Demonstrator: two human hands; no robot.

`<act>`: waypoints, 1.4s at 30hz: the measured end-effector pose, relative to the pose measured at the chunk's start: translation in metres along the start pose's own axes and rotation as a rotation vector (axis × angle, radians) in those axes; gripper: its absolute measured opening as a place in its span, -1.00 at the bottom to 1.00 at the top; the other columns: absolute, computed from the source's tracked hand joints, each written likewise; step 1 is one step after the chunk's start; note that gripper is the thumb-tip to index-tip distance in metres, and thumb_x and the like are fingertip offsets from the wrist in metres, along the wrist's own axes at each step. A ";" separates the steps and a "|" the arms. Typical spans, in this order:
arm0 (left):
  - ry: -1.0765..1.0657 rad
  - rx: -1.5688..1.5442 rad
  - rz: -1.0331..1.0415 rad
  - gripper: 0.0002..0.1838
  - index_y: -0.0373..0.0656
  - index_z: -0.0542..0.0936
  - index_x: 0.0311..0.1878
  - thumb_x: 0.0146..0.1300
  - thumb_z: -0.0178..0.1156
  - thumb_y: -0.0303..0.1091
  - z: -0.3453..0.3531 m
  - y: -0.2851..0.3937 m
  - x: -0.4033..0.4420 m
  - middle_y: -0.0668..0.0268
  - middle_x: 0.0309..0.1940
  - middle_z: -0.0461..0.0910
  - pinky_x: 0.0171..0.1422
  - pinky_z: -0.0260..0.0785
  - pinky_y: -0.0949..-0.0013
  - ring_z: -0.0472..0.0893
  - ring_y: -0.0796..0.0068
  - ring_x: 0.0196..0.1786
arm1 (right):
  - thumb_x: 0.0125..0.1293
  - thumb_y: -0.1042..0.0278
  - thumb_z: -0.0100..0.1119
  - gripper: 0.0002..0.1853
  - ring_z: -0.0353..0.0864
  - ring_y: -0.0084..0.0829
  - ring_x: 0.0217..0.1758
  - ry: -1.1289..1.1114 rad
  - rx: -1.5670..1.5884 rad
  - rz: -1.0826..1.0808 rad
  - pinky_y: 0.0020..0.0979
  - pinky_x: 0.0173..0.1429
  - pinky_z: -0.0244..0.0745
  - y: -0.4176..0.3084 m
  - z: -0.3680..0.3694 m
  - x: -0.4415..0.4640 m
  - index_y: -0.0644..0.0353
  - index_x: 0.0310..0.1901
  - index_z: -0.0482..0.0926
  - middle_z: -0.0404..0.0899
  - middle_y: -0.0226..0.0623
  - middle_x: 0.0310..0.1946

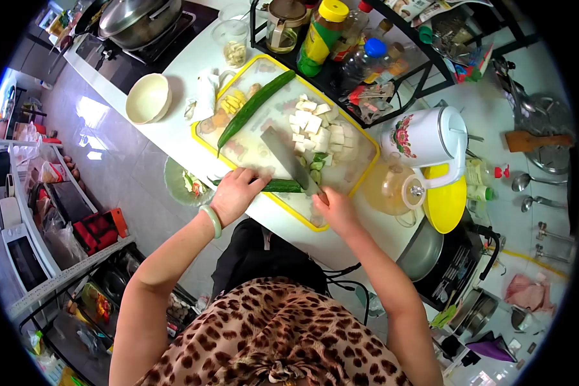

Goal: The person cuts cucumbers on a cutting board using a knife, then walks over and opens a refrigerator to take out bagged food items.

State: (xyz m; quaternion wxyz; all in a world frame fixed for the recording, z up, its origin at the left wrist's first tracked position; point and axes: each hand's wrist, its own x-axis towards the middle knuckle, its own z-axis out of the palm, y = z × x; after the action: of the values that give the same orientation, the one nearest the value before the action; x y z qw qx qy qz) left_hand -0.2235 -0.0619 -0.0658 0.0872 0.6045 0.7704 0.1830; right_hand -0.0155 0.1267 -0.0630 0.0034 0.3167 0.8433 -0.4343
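Note:
My left hand (238, 190) presses a cucumber (282, 186) onto the yellow-rimmed cutting board (238, 152), its fingers curled over the left part. In my right hand (334, 209) is the handle of a kitchen knife. The broad knife blade (283, 156) stands at the cucumber's right end, pointing away to the upper left. Small green cucumber pieces (316, 168) lie just right of the blade. Beyond them sits a heap of white cubes (314, 128). A whole cucumber (254, 110) lies slanted across the board, with chopped yellow pieces (232, 101) beside it.
Left of the board stand a cream bowl (148, 98) and a green bowl with scraps (185, 182). A rack with bottles (321, 38) borders the back. To the right are a white kettle (421, 136), a glass pot (392, 186) and a yellow plate (445, 202).

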 end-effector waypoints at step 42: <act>-0.026 -0.016 0.030 -0.56 -0.02 0.55 0.14 0.14 0.14 -0.44 -0.003 0.005 -0.002 0.24 -0.10 0.53 0.10 0.42 0.20 0.53 0.20 0.01 | 0.33 0.16 0.20 -0.69 0.57 -0.14 -0.44 -0.015 0.025 0.054 -0.24 -0.30 0.45 -0.014 -0.045 0.005 0.30 -0.28 0.49 0.59 -0.14 -0.50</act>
State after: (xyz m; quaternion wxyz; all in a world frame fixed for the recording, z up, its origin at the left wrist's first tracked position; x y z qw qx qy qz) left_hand -0.2196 -0.0630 -0.0608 0.0991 0.6177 0.7585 0.1825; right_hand -0.0149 0.1569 -0.0265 0.0177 0.3360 0.8289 -0.4469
